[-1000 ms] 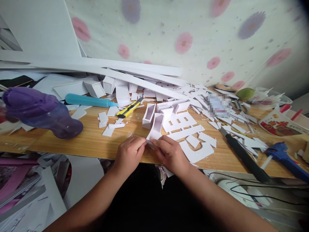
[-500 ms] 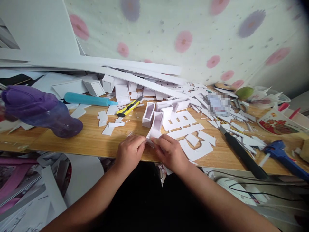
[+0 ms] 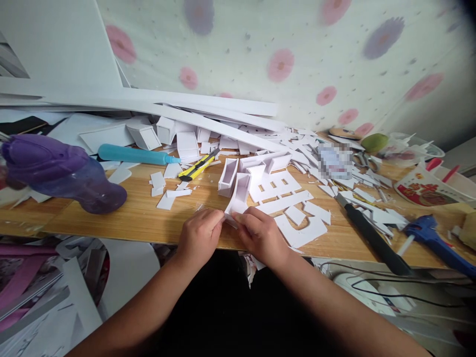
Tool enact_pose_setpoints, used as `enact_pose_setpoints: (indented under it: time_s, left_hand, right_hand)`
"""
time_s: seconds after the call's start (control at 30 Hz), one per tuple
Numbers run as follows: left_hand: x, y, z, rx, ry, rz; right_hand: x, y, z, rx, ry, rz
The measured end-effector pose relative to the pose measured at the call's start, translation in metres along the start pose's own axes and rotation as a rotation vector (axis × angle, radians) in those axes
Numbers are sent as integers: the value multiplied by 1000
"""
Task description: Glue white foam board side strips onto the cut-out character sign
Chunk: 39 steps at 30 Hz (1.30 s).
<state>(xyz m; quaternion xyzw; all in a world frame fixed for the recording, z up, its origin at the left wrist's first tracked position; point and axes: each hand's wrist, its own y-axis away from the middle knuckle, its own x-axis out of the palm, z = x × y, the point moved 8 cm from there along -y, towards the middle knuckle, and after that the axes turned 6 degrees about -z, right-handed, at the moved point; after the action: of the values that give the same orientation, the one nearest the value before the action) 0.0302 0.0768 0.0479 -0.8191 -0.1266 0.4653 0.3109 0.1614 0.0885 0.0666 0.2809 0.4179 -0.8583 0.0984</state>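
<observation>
From my head camera, the curved trough [image 3: 242, 191] stands at the near middle of the tabletop [image 3: 148, 225], its near end between my two hands. My left hand [image 3: 201, 232] pinches that end's left edge, thumb against curled fingers; my right hand [image 3: 261, 232] grasps it from the right, thumb reaching just inside. I think I hold it from both sides so its thin walls stay aligned and don't spring apart, and low at the edge so the wood takes some weight, though my fingers hide the exact contact. The small box [image 3: 227, 178] stands upright just beyond, open side up, probably parked there to stay within reach. Right of the trough, the cut sheet [image 3: 277, 187] with square holes lies flat, which likely keeps it from bending. The yellow cutter [image 3: 199, 166] lies far left of the trough, seemingly out of my fingers' way; the black knife [image 3: 375, 238] and glue gun [image 3: 433, 240] rest well to the right, handles toward the near edge, I suppose for easy picking up.
</observation>
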Motion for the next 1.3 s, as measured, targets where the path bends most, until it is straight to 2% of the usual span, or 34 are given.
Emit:
enact_pose_setpoints:
  time_s: [0.43, 0.63, 0.77, 0.83, 1.1, 1.3]
  left_hand:
    - [2, 0, 1, -4, 6, 10]
    - [0, 2, 7, -33, 68, 1]
    - [-6, 2, 11, -75, 107, -21]
    - [-8, 2, 12, -91, 120, -29]
    - [-9, 5, 11, -65, 121, -58]
    - [-7, 9, 10, -45, 151, -71]
  right_hand:
    - [0, 1, 1, -23, -19, -17]
    - [-1, 1, -6, 31, -101, 13]
    - [-15, 2, -17, 146, -157, -128]
    - [-18, 3, -20, 194, -127, -156]
    - [-6, 1, -12, 159, -2, -7]
    - [-2, 3, -10, 80, 139, -5]
